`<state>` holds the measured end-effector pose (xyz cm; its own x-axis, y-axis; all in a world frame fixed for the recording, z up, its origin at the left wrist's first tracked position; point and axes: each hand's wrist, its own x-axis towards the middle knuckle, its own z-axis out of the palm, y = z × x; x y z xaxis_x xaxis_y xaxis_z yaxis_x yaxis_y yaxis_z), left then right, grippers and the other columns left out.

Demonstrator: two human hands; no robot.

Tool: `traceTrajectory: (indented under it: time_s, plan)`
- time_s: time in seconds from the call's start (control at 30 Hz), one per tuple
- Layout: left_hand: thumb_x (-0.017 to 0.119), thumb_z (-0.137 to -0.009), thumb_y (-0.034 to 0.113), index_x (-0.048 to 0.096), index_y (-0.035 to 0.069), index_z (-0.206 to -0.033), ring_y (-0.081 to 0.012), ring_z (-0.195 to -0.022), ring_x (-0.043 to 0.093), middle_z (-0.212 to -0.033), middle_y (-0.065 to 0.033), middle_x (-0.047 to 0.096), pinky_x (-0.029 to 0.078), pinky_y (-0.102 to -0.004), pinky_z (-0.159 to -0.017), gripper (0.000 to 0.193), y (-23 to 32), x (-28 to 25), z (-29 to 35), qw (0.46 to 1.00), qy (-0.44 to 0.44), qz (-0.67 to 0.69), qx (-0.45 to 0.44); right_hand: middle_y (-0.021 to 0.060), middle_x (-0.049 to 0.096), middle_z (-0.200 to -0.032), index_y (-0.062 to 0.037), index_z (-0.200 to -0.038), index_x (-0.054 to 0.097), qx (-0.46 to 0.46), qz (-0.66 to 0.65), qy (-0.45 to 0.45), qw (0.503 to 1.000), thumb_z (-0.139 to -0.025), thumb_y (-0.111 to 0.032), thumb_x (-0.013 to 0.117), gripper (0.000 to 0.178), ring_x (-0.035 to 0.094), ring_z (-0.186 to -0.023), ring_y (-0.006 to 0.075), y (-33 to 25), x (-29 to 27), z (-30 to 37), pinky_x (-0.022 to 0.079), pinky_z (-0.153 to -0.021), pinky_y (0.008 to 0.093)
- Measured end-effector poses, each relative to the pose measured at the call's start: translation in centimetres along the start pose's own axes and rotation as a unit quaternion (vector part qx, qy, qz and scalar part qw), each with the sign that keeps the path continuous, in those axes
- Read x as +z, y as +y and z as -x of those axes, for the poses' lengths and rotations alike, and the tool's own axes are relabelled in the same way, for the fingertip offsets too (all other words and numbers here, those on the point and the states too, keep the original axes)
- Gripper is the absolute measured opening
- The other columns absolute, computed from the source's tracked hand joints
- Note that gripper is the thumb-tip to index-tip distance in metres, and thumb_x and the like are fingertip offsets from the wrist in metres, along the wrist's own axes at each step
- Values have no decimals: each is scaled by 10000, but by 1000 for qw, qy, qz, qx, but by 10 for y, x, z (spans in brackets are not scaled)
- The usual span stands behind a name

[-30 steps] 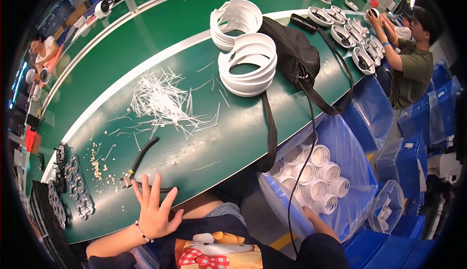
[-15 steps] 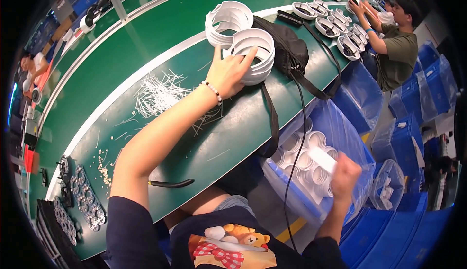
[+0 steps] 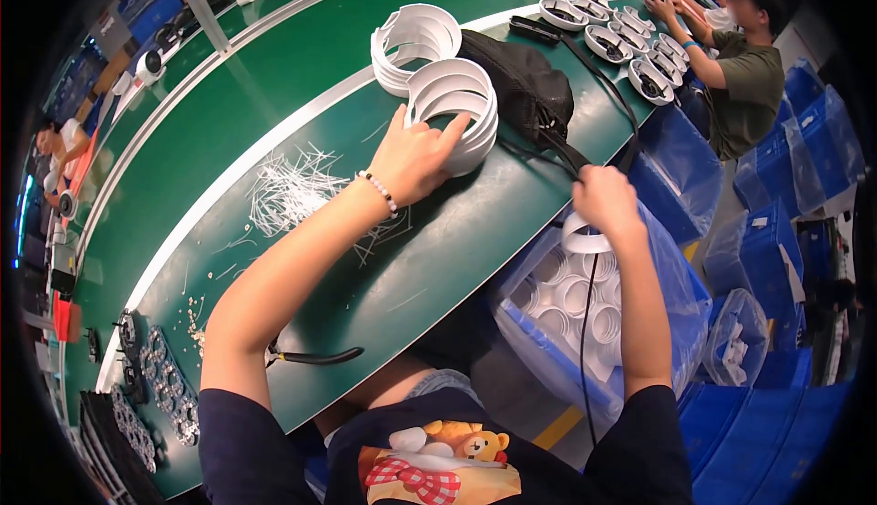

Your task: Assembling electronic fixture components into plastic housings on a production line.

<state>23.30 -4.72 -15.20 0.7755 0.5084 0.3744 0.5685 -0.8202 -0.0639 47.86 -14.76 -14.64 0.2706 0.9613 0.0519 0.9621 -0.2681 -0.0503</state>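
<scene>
My left hand (image 3: 413,160) grips a stack of white plastic rings (image 3: 454,94), its fingers bent over the near rim. Touching that stack on the far left is a second white ring stack (image 3: 417,37). At the bench edge, my closed right hand (image 3: 607,200) holds a loose white plastic ring (image 3: 585,236), which hangs below the fingers. A black strap (image 3: 568,155) from the black bag (image 3: 521,80) runs up to the same hand; whether the fingers grip it too is hard to see.
A blue bin (image 3: 557,359) lined with clear plastic holds several white rings. On the green bench (image 3: 438,249) lie thin white strips (image 3: 297,190), pliers (image 3: 320,356) and metal parts (image 3: 169,382). Beyond the bag are oval white housings (image 3: 607,44) and a co-worker (image 3: 749,76).
My right hand has moved from above the bin up to the bench edge, carrying the white ring. The strap that hung over the edge has shifted right. My left hand stays on the stack.
</scene>
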Motion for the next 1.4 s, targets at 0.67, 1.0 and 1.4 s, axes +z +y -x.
traceTrajectory:
  time_s: [0.67, 1.0, 1.4]
  plan:
    - [685, -636, 206, 436, 104, -1109, -246, -870, 542, -850, -63, 564, 258, -546, -929, 544, -13, 12, -25, 997, -27, 58, 39, -26, 520, -659, 28, -1063, 506, -153, -641, 59, 750, -736, -152, 669, 407, 422, -534, -1, 1, -104, 7, 279, -440, 150]
    - [713, -595, 405, 527, 27, -1047, -289, -917, 538, -980, -146, 556, 360, -428, -886, 618, -21, -18, -17, 974, 93, 208, 3, 25, 494, -672, 27, -1009, 480, -43, -916, -172, 359, -873, -314, 476, 367, 407, -491, 92, -64, -42, -90, 370, -485, 237]
    - [490, -742, 102, 416, -95, -1090, -400, -932, 495, -965, -285, 514, 391, -427, -828, 407, -36, 7, -39, 912, 175, 279, -245, 173, 511, -1135, -27, -1094, 544, -147, -338, 289, 883, -769, -36, 470, 333, 500, -1045, 283, -100, 1, -112, 403, -880, 329]
